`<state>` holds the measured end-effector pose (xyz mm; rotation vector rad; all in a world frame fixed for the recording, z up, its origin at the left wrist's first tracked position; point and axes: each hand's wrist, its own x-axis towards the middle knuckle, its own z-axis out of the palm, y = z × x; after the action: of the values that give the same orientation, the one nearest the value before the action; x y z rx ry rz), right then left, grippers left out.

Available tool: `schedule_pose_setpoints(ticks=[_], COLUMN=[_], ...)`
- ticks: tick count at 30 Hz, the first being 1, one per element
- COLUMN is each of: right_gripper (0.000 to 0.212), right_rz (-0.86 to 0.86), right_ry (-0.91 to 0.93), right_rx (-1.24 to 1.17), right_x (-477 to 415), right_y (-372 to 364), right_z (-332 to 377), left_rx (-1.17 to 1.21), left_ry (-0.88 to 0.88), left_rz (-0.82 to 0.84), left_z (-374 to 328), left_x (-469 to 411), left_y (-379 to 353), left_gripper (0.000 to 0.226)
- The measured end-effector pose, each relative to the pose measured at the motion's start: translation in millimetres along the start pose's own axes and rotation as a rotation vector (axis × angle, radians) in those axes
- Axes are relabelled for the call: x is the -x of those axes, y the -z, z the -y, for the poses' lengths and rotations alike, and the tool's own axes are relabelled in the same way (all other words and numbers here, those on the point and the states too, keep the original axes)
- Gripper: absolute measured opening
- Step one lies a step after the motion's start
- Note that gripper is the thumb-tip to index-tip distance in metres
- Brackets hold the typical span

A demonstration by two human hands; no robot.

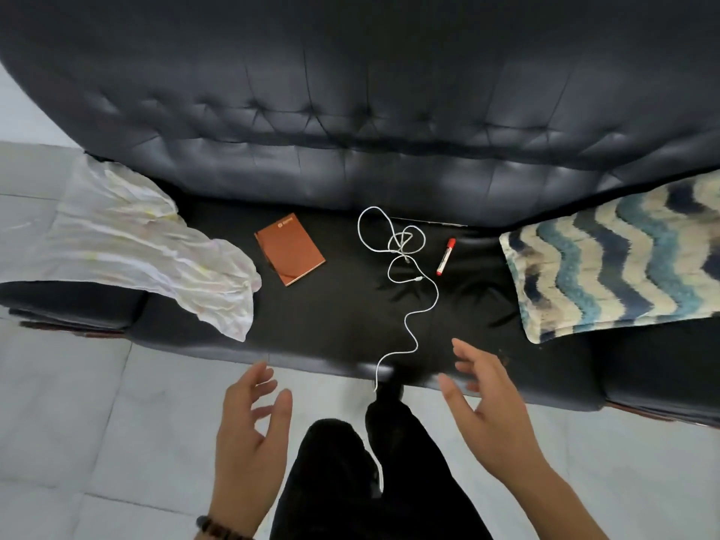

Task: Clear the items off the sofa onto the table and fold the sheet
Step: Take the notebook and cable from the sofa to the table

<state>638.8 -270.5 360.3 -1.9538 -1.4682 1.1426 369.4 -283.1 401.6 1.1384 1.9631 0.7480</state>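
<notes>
A black leather sofa fills the view. On its seat lie a brown notebook, a tangled white cable that trails over the front edge, and a red-capped marker. A crumpled white sheet drapes over the left armrest. My left hand hovers open in front of the seat edge, below the notebook. My right hand is open too, fingers spread, just right of the cable's hanging end. Neither hand touches anything.
A cushion with blue and cream zigzags leans on the right armrest. Pale floor tiles lie before the sofa. My dark-trousered legs stand between my hands. No table is in view.
</notes>
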Motion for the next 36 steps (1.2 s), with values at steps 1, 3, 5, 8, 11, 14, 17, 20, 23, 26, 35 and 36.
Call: schedule_pose_setpoints(ticks=[1, 3, 5, 8, 11, 14, 17, 20, 23, 26, 35, 36], right_gripper=[0.048, 0.048, 0.048, 0.047, 0.047, 0.051, 0.06, 0.076, 0.099, 0.12, 0.044, 0.042], right_rz=[0.004, 0.01, 0.027, 0.05, 0.055, 0.094, 0.072, 0.024, -0.117, -0.081, -0.032, -0.064], right_ry=[-0.015, -0.039, -0.068, -0.091, -0.111, -0.105, -0.138, -0.211, -0.212, -0.304, -0.188, -0.21], right_rx=[0.008, 0.007, 0.004, 0.05, 0.104, 0.208, 0.28, 0.346, 0.452, 0.564, 0.562, 0.5], right_x=[-16.2, -48.6, -85.0, -144.0, -208.7, -276.8, -342.2, -399.3, -456.1, -506.2, -472.7, -464.7], right_y=[-3.6, -13.4, -29.0, -63.8, -107.7, -153.7, -199.1, -237.2, -256.1, -261.7, -253.1, -245.5], right_z=[2.2, 2.7, -2.1, -18.3, -43.3, -71.8, -110.0, -142.5, -160.0, -178.7, -200.5, -197.7], left_rx=[-0.016, -0.032, -0.045, -0.058, -0.074, -0.136, -0.222, -0.336, -0.351, -0.349, 0.073, 0.102], left_ry=[0.006, 0.012, 0.008, 0.04, 0.091, 0.138, 0.249, 0.462, 0.6, 0.613, 0.475, 0.467], left_rz=[0.022, 0.057, 0.078, 0.1, 0.113, 0.107, 0.04, -0.091, -0.2, -0.261, -0.156, -0.109], left_z=[-1.2, -0.3, 10.0, 37.3, 73.7, 123.8, 173.7, 208.2, 243.8, 268.7, 273.4, 276.1], left_x=[-17.8, -54.0, -95.3, -167.0, -242.7, -325.9, -396.8, -451.7, -489.5, -500.3, -458.3, -450.4], left_y=[-3.9, -14.2, -28.8, -56.2, -92.4, -130.1, -167.6, -199.0, -223.7, -242.1, -245.2, -248.8], left_gripper=[0.039, 0.04, 0.04, 0.038, 0.035, 0.029, 0.047, 0.075, 0.101, 0.102, 0.091, 0.091])
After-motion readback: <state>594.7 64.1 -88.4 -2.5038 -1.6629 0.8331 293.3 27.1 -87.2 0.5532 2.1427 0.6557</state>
